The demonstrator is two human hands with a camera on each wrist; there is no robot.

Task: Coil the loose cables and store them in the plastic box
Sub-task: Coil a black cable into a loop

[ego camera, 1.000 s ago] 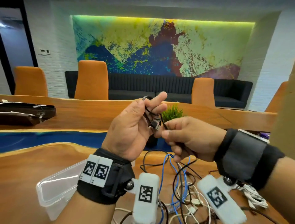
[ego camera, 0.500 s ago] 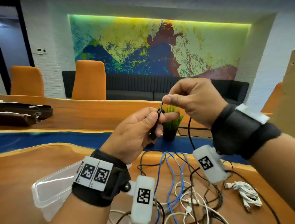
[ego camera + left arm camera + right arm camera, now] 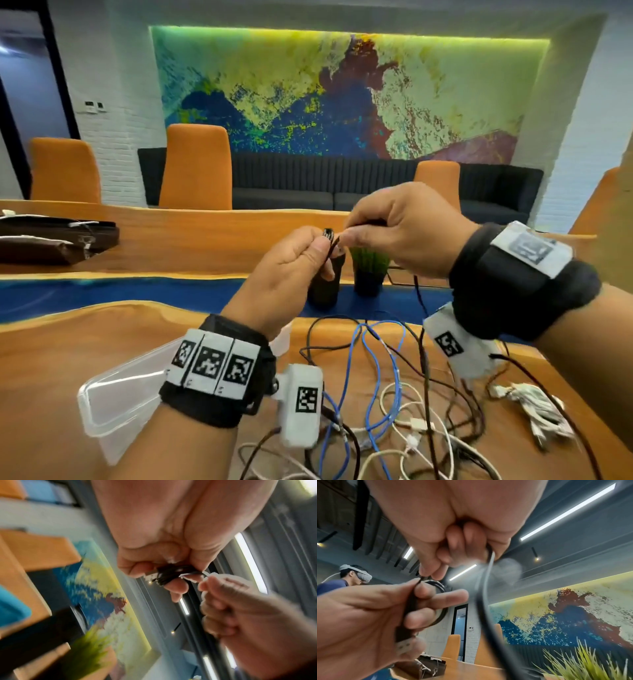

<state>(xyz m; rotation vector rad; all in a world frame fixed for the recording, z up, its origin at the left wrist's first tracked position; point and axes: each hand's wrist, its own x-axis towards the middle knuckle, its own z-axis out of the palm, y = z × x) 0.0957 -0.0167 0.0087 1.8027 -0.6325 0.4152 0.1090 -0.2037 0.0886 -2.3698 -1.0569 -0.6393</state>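
Observation:
Both hands are raised above the table, working a thin black cable [image 3: 418, 294]. My left hand [image 3: 291, 270] pinches a small coil of it [image 3: 171, 573] between thumb and fingers, the USB plug [image 3: 403, 644] sticking out below. My right hand [image 3: 394, 229] grips the free length of the cable [image 3: 485, 601] right beside the coil, fingers curled round it. The cable's tail hangs down to the table. The clear plastic box [image 3: 120, 404] lies on the table under my left wrist.
A tangle of blue [image 3: 373, 373], white [image 3: 404, 435] and dark cables covers the wooden table [image 3: 51, 377] below my hands. A bundled white cable [image 3: 541, 407] lies at the right. A small potted plant [image 3: 368, 270] and a dark cup [image 3: 323, 287] stand behind.
My right hand swung up over the left hand with the cable and has come down close beside it. The left hand's fingers have closed tighter on the coil.

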